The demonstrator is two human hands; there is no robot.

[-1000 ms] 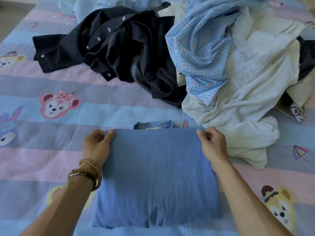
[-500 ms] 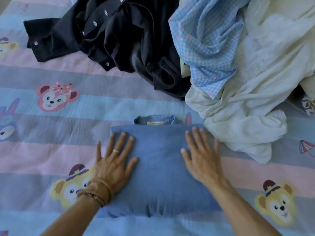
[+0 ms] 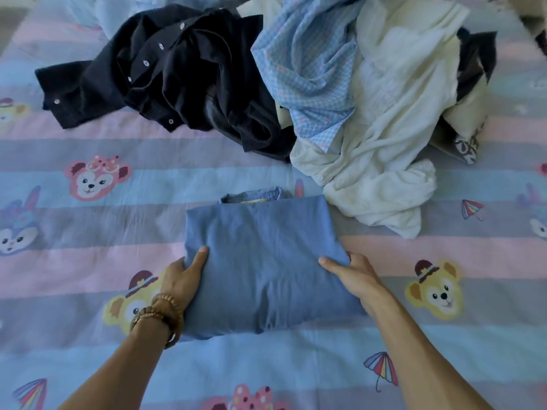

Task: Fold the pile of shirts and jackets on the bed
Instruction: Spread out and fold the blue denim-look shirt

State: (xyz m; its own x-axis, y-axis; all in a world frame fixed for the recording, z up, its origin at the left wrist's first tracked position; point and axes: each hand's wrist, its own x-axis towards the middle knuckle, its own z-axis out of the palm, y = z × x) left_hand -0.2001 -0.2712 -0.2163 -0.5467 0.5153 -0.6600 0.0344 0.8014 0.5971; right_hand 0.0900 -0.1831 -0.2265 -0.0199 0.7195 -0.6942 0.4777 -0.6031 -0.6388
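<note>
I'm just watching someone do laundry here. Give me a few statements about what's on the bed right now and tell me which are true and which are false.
1. The blue shirt lies folded into a compact rectangle. True.
2. Both hands grip it, the left hand at its left edge and the right hand at its right edge. True.
3. The black jacket is already folded. False: it lies crumpled in the pile.
4. The white garment lies left of the black jacket. False: it lies to the right.
5. A checked light-blue shirt lies on the pile between the black and white clothes. True.
</note>
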